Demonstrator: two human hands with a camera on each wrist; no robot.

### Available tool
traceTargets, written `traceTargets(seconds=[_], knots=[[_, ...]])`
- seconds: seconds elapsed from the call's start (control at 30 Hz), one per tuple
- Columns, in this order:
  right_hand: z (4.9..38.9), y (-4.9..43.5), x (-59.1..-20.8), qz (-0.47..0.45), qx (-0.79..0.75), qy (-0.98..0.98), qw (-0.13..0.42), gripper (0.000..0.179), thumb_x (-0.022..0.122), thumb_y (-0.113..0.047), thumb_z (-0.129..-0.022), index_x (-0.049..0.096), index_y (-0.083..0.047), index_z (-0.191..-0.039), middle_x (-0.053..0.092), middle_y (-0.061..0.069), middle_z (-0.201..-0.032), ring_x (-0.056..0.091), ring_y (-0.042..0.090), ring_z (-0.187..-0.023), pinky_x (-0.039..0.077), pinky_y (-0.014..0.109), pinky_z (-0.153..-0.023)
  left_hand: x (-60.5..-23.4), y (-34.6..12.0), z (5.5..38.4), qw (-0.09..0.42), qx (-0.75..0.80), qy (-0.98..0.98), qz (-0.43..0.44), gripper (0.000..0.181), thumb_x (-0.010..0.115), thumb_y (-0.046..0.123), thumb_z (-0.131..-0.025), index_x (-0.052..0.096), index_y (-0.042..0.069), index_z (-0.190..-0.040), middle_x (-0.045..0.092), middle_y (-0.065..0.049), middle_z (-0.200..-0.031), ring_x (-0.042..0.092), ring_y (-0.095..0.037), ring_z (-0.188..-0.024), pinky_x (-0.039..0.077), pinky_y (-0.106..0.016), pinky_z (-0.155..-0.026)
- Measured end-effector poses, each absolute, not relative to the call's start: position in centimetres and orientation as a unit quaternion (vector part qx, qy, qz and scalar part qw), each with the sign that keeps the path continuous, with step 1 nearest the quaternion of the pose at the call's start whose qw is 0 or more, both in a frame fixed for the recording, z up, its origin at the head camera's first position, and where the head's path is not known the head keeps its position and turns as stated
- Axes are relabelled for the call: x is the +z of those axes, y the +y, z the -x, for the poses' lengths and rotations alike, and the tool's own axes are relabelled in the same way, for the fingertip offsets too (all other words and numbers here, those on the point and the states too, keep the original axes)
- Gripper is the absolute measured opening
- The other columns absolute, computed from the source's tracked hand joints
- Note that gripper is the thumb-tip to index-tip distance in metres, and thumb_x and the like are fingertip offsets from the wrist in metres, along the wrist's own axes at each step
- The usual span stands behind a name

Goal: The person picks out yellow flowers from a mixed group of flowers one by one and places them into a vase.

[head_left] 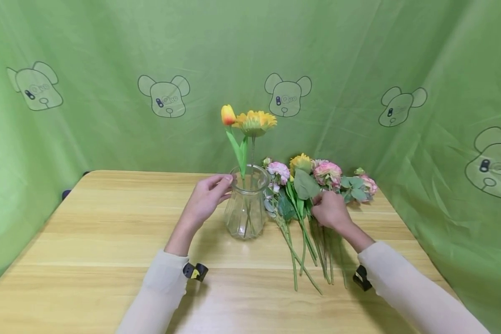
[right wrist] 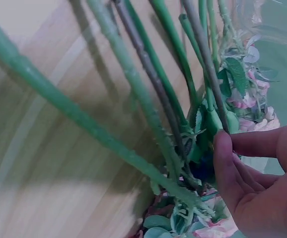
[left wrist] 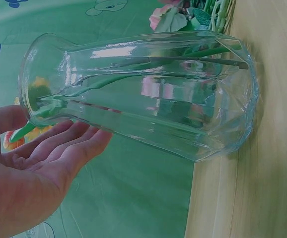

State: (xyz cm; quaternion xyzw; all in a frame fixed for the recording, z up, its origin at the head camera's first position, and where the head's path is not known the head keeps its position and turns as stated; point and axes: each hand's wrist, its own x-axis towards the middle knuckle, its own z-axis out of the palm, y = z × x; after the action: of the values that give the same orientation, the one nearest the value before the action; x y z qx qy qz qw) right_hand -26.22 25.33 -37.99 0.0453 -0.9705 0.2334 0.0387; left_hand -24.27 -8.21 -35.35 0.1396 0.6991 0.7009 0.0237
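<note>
A clear glass vase (head_left: 245, 218) stands upright, holding an orange-yellow tulip (head_left: 228, 115) and a yellow sunflower (head_left: 255, 122). My left hand (head_left: 208, 197) is at its left side, the thumb at the rim. In the left wrist view, the fingers (left wrist: 86, 144) of that hand lie fairly straight along the vase's neck. My right hand (head_left: 331, 209) pinches a brownish-grey flower stem (right wrist: 208, 64) between thumb and forefinger, among the flowers lying right of the vase. Pink peonies (head_left: 327, 174), another sunflower (head_left: 301, 163) and a broad green leaf (head_left: 306, 185) are close by.
Several green stems (head_left: 295, 260) point toward the front of the wooden table (head_left: 87, 241). A lilac-pink flower (head_left: 278, 172) lies close behind the vase's right side. A green curtain (head_left: 221, 60) with bear-head drawings surrounds the back and sides.
</note>
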Motion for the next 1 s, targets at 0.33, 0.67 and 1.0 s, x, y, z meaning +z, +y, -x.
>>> traceTargets(seconds=[0.33, 0.67, 1.0], knots=[[25.8, 24.7, -36.8, -0.042, 0.245, -0.966, 0.07, 0.037, 0.054, 0.002, -0.08, 0.072, 0.008, -0.112, 0.074, 0.028, -0.102, 0.06, 0.012, -0.042, 0.054, 0.031, -0.053, -35.4, -8.2, 24.2, 0.023, 0.699, 0.701, -0.14, 0.043, 0.051, 0.025, -0.108, 0.056, -0.007, -0.137, 0.059, -0.023, -0.141, 0.059, -0.035, -0.131, 0.054, -0.036, -0.109], [25.4, 24.2, -35.8, -0.026, 0.281, -0.957, 0.071, 0.027, 0.059, -0.003, -0.089, 0.072, 0.007, -0.11, 0.076, 0.021, -0.086, 0.061, 0.013, -0.043, 0.053, 0.03, -0.053, -35.4, -8.2, 24.2, 0.022, 0.697, 0.703, -0.138, 0.043, 0.051, 0.025, -0.108, 0.057, -0.007, -0.136, 0.059, -0.023, -0.141, 0.059, -0.035, -0.13, 0.054, -0.036, -0.109], [25.3, 23.6, -34.4, -0.024, 0.329, -0.941, 0.074, 0.023, 0.063, -0.007, -0.093, 0.069, 0.005, -0.112, 0.072, 0.018, -0.071, 0.07, 0.03, -0.054, 0.056, 0.03, -0.051, -35.5, -8.2, 24.3, 0.022, 0.698, 0.703, -0.136, 0.043, 0.052, 0.025, -0.107, 0.057, -0.007, -0.136, 0.059, -0.023, -0.141, 0.06, -0.034, -0.13, 0.054, -0.036, -0.109]])
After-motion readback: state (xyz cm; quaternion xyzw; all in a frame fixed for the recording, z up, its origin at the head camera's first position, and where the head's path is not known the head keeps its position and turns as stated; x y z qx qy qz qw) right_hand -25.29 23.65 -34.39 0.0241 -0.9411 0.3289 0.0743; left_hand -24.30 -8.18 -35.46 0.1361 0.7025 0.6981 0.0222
